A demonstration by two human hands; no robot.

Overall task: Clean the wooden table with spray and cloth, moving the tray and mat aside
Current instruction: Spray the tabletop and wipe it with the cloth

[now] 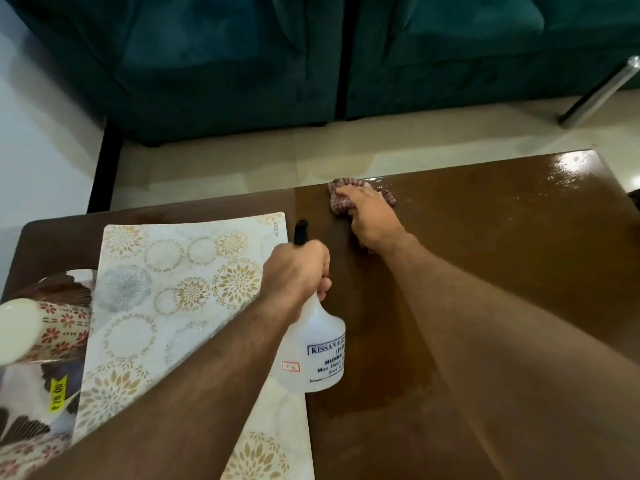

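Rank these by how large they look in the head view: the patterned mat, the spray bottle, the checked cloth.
1. patterned mat, by far the largest.
2. spray bottle, held in the left hand.
3. checked cloth, mostly covered by the right hand and farther away, so its true size is unsure.

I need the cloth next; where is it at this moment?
In the head view the cloth lies under the right hand, near the table's far edge, right of the mat.

One bottle, one cloth, one mat
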